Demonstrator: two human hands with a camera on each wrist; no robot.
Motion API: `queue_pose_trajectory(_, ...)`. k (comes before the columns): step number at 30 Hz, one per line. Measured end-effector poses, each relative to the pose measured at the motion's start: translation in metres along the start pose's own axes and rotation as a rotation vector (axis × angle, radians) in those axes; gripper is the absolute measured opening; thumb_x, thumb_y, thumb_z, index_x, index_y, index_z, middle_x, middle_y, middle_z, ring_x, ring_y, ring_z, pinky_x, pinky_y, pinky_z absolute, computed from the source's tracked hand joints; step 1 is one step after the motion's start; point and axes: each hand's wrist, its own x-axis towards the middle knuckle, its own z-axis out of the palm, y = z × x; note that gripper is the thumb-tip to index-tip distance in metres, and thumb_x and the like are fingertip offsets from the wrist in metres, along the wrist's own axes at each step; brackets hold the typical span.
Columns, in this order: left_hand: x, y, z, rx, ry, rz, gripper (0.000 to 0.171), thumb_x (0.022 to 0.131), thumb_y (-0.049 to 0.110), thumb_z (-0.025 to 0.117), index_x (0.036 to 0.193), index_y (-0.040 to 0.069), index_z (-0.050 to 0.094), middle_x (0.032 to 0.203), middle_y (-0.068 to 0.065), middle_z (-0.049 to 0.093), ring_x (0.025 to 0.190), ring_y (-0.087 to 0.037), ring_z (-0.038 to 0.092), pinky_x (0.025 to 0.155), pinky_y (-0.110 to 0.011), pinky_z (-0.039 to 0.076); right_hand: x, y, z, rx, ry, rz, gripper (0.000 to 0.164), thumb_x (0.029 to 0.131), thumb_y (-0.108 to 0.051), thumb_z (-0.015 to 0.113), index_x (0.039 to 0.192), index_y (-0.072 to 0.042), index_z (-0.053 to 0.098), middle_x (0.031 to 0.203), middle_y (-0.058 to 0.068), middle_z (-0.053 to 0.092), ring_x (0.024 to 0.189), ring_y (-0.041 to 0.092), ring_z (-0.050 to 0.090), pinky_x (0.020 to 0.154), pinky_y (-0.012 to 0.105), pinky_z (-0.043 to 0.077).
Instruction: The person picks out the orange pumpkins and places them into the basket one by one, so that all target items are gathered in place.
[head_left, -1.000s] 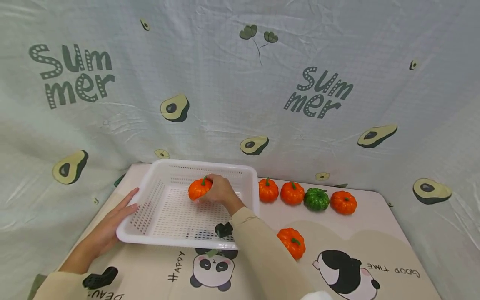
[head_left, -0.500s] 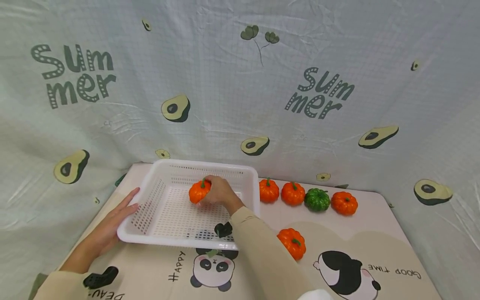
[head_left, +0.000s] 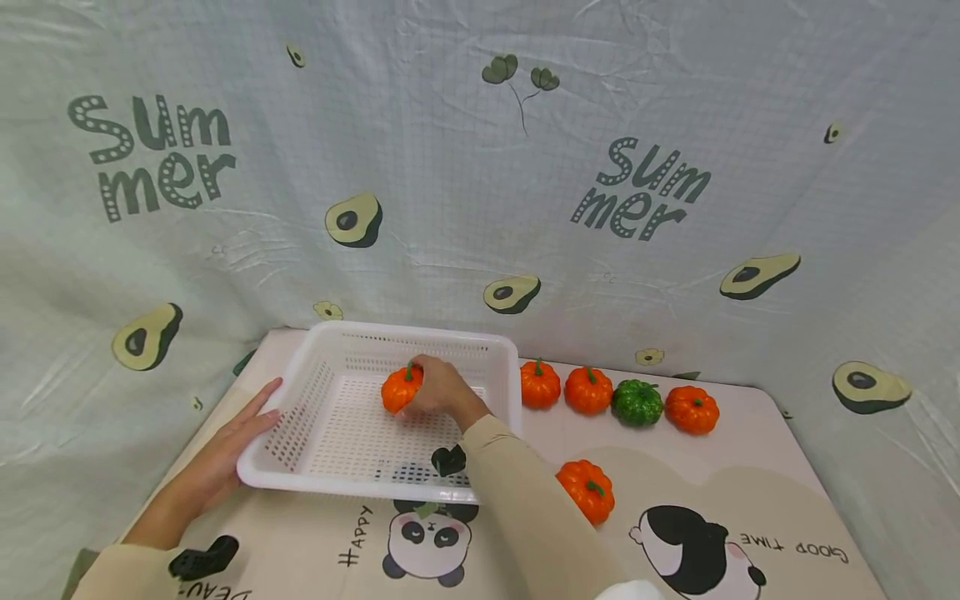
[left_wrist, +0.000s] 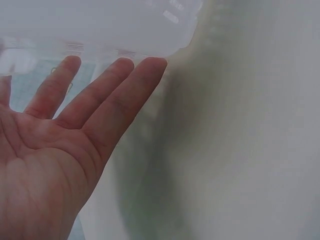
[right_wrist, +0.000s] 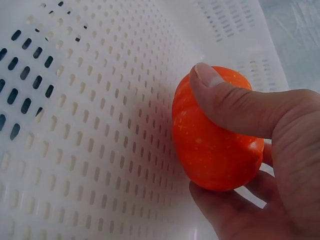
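Note:
Inside a white perforated plastic basket (head_left: pixel 300 482), my right hand (head_left: pixel 441 390) grips a small orange pumpkin (head_left: pixel 400 390) with a green stem. The right wrist view shows the thumb across the pumpkin (right_wrist: pixel 215 150) and the other fingers curled around its far side, close over the basket floor (right_wrist: pixel 100 130). My left hand (head_left: pixel 228 446) is at the basket's left side. In the left wrist view, straight fingers of the left hand (left_wrist: pixel 65 135) touch the outside of the basket wall (left_wrist: pixel 100 25).
Right of the basket stands a row: an orange pumpkin (head_left: pixel 539 385), another orange pumpkin (head_left: pixel 588 391), a green pumpkin (head_left: pixel 637 403) and an orange pumpkin (head_left: pixel 692 410). Nearer lies one more orange pumpkin (head_left: pixel 587 490), partly behind my right sleeve (head_left: pixel 525 508). A patterned curtain (head_left: pixel 435 167) hangs behind the table.
The pumpkin in my right hand has turned slightly, its stem now more upright, and sits a little lower. My left hand stays at the basket's side.

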Motion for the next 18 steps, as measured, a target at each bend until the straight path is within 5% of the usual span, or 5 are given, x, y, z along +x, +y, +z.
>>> queue_pose_trajectory(18, 0.0002, -0.0007, -0.0004, -0.023, -0.011, -0.044, 0.074, 0.111, 0.048, 0.04, 0.166, 0.04, -0.009, 0.176, -0.021, -0.003, 0.152, -0.059, 0.022, 0.104, -0.061, 0.053, 0.0012, 0.0028, 0.0023, 0.024, -0.034, -0.01, 0.087, 0.075, -0.022, 0.095, 0.149, -0.01, 0.052, 0.145, 0.009, 0.061, 0.126, 0.027, 0.058, 0.118, 0.043, 0.046)
